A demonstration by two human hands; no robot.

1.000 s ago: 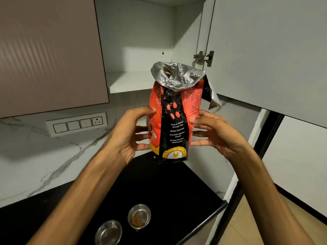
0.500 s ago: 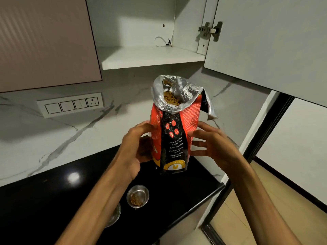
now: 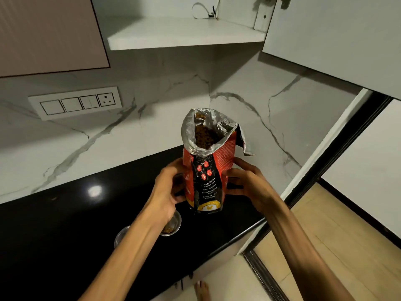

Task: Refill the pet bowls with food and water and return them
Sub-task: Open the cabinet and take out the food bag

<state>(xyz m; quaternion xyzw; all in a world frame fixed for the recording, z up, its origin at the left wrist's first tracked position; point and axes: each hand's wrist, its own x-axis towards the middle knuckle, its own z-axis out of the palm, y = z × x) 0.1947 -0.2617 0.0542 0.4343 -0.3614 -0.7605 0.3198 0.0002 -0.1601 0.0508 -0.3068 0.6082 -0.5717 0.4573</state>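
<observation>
A red and black pet food bag (image 3: pixel 208 177) stands upright, its silver-lined top open and brown kibble showing inside. My left hand (image 3: pixel 168 192) grips its left side and my right hand (image 3: pixel 249 185) holds its right side. The bag's base is at or just above the black counter (image 3: pixel 65 224); I cannot tell if it touches. Below my left wrist sits a small steel bowl (image 3: pixel 172 227) with some kibble in it. A second steel bowl (image 3: pixel 120 235) lies left of it, mostly hidden by my left forearm.
An open wall cabinet with a white shelf (image 3: pixel 182 33) hangs above, its door (image 3: pixel 336 40) swung out to the right. A switch panel (image 3: pixel 76 103) is on the marble backsplash. The counter edge runs lower right, with wooden floor (image 3: pixel 336 246) and a foot (image 3: pixel 201 290) beyond.
Both hands have brought the bag down from shelf height to the counter. The view has tilted downward, and my left arm now covers part of both bowls.
</observation>
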